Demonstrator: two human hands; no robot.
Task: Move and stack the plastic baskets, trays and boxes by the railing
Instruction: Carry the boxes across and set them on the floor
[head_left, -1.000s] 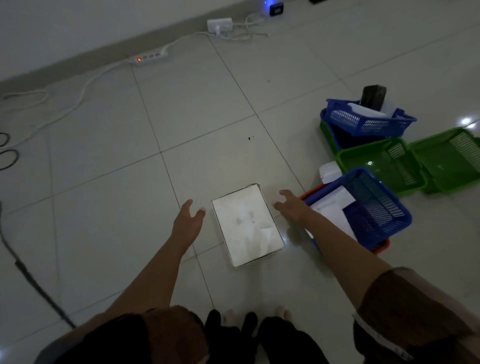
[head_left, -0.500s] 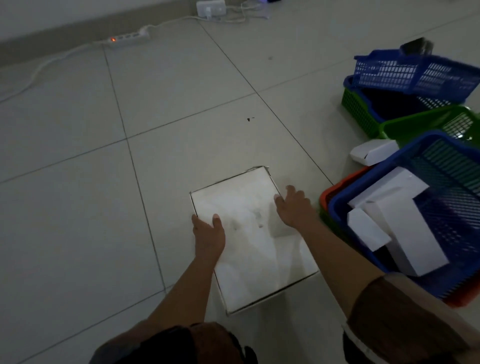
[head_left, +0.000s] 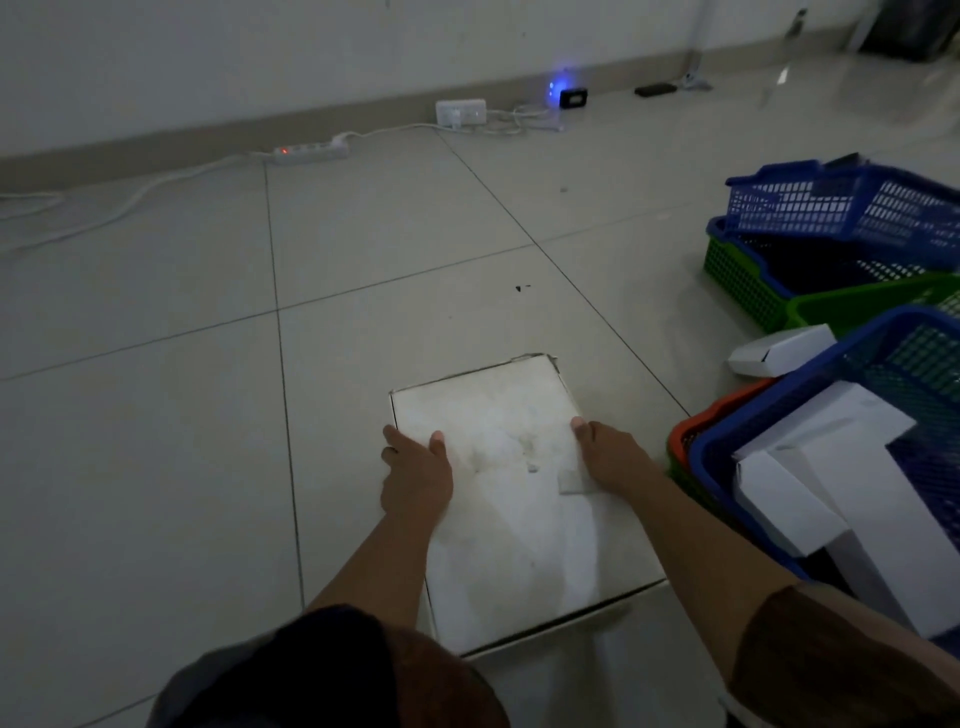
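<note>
White flat box (head_left: 511, 499): lies on the tiled floor (head_left: 363, 322), gripped at both long edges. Left hand (head_left: 415, 475) curls over its left edge, thumb on top; right hand (head_left: 610, 457) clasps its right edge likewise. Just right: blue basket (head_left: 810, 410) holding white boxes (head_left: 852, 488), nested in an orange basket (head_left: 711, 415). A small white box (head_left: 779, 351) lies beside it. Behind: a tilted blue basket (head_left: 841, 208) atop a green basket (head_left: 737, 275). Power strip (head_left: 311, 152) by the wall.
</note>
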